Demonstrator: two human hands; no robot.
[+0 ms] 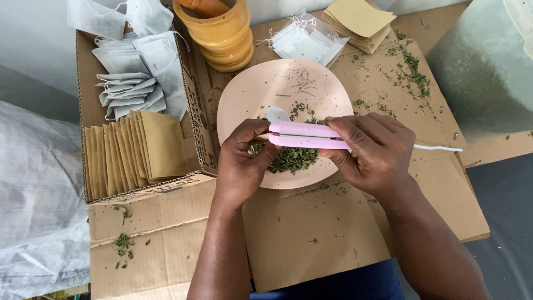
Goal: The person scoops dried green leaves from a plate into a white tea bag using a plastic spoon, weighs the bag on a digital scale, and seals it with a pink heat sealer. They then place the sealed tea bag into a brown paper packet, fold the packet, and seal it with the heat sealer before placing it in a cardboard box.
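Note:
My right hand [373, 150] is closed around a pink hand-held sealer [302, 135] and holds it level over a pale pink plate [244, 97]. A white cord [438, 148] runs from the sealer to the right. My left hand [240, 160] pinches something small at the sealer's left end; my fingers hide what it is. A heap of dried green leaves [291, 158] lies on the plate under the sealer. A white spoon [276, 114] rests on the plate just above it.
A cardboard box [83, 83] at left holds brown paper envelopes [139, 153] and white mesh sachets [141, 66]. A wooden mortar [225, 33] stands behind the plate. More sachets [302, 41] and brown envelopes [358, 22] lie at the back. Leaf crumbs [411, 69] dot the flattened cardboard [311, 233].

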